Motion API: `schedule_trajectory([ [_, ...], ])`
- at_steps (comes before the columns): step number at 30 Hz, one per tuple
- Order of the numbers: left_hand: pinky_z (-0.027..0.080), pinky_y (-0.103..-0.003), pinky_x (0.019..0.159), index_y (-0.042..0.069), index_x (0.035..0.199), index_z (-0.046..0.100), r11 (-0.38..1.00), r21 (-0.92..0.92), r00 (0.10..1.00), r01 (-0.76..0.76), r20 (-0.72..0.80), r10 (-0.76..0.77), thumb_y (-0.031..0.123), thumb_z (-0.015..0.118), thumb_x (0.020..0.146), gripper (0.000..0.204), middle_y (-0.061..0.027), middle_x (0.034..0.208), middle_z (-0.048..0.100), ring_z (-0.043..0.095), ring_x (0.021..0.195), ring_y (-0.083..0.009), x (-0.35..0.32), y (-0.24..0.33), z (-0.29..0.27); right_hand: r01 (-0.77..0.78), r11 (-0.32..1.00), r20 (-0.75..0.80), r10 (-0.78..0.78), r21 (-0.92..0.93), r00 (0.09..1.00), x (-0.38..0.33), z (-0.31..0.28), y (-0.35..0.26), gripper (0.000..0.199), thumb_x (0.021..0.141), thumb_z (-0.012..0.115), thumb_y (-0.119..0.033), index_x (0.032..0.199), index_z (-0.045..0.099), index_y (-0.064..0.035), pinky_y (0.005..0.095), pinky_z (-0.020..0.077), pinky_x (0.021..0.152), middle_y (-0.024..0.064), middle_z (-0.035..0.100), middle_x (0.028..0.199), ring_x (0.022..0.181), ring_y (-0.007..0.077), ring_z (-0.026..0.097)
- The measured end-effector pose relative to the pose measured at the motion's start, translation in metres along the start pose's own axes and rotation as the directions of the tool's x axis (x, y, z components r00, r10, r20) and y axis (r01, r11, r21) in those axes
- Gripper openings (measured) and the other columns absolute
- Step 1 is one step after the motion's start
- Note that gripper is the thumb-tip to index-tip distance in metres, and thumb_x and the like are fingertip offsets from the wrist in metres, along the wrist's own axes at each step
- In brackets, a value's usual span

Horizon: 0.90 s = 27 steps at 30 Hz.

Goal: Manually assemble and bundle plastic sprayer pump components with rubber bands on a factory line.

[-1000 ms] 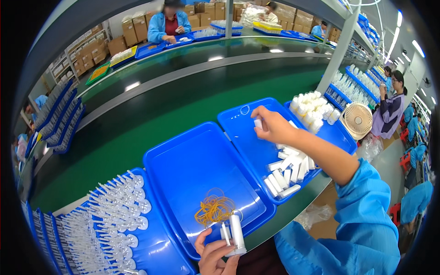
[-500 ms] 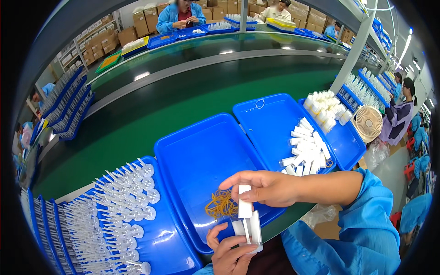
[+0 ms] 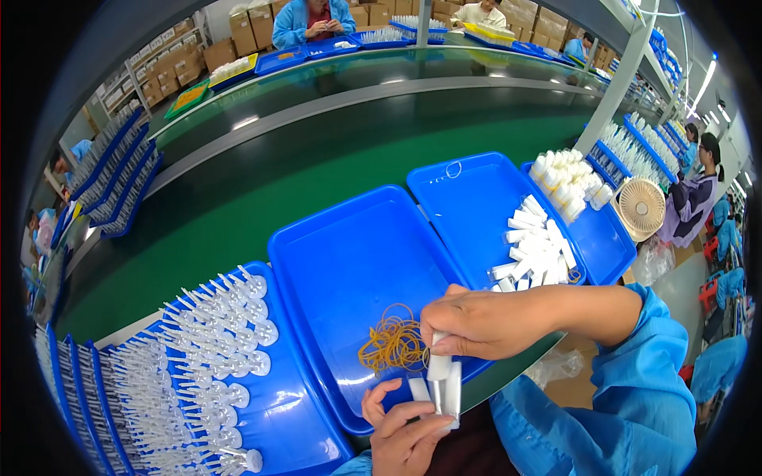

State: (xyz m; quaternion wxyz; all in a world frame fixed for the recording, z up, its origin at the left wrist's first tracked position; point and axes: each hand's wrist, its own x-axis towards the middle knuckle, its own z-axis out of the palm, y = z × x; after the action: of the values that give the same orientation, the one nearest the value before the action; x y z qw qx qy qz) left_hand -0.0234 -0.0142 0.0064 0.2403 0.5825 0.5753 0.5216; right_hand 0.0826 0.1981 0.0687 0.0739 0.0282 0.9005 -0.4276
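My left hand [image 3: 406, 438], fingers curled, holds a clear plastic stemmed piece [image 3: 437, 397] by its base near the front edge, with white rectangular blocks [image 3: 453, 389] standing around the stem. Just above it my right hand [image 3: 486, 324] pinches another white block [image 3: 439, 366] at the top of the stem; its fingertips hide part of that block. Left of the right hand, a tangle of brown rubber bands [image 3: 387, 347] lies in the middle blue tray [image 3: 341, 262]. Many white blocks [image 3: 544, 247] are piled in the blue tray [image 3: 452, 206] to its right.
At left, a blue tray [image 3: 278, 412] bears rows of clear stemmed pieces [image 3: 230, 333]. Far right, white capped pieces [image 3: 567, 182] sit in another tray beside a beige fan [image 3: 640, 208]. Beyond runs a green conveyor belt [image 3: 238, 198]; a co-worker [image 3: 313, 20] sits across it.
My right hand has moved slightly right and turned so its back faces up, its fingers now covering more of the white block. My left hand stays nearly in place.
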Motion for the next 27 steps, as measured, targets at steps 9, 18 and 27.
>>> schedule_trajectory([
  [9, 0.028, -0.049, 0.094, 0.017, 0.074, 0.069, 0.984, 0.104, 0.988, -0.147, 0.055, 0.142, 0.014, 0.073, 0.061, 0.014, -0.0066, 0.092, 0.056, 0.044, 0.106, -0.0345, 0.002, 0.005, 0.001, -0.09, 0.942, 0.093, 0.063, 0.322, 0.994, -0.008, 0.011, 0.002, 0.029, 0.096, 0.036, -0.032, 0.097, 0.044, -0.0041, 0.0367, 0.0414, 0.065, 0.0137, 0.055, 0.081, 0.075, 0.0255, 0.054],
  [18, 0.022, -0.059, 0.098, 0.011, 0.086, 0.05, 0.972, 0.008, 0.946, -0.234, -0.227, 0.23, 0.033, 0.075, 0.069, 0.037, -0.0202, 0.124, 0.04, 0.03, 0.123, -0.0479, -0.008, -0.022, 0.018, -0.021, 1.0, -0.041, 0.021, -0.009, 0.999, -0.016, 0.018, -0.022, 0.025, 0.095, 0.037, -0.028, 0.096, 0.044, -0.0031, 0.039, 0.0352, 0.078, 0.0147, 0.057, 0.082, 0.079, 0.0308, 0.054],
  [27, 0.023, -0.056, 0.1, 0.008, 0.094, 0.047, 0.972, 0.098, 0.896, -0.212, -0.378, 0.233, 0.036, 0.074, 0.07, 0.046, -0.0221, 0.121, 0.043, 0.038, 0.119, -0.0403, -0.004, -0.019, 0.016, -0.02, 0.95, 0.028, 0.012, 0.312, 1.0, -0.019, 0.039, -0.022, 0.022, 0.095, 0.037, -0.026, 0.096, 0.045, -0.0053, 0.0404, 0.0299, 0.082, 0.0133, 0.057, 0.089, 0.088, 0.0298, 0.053],
])
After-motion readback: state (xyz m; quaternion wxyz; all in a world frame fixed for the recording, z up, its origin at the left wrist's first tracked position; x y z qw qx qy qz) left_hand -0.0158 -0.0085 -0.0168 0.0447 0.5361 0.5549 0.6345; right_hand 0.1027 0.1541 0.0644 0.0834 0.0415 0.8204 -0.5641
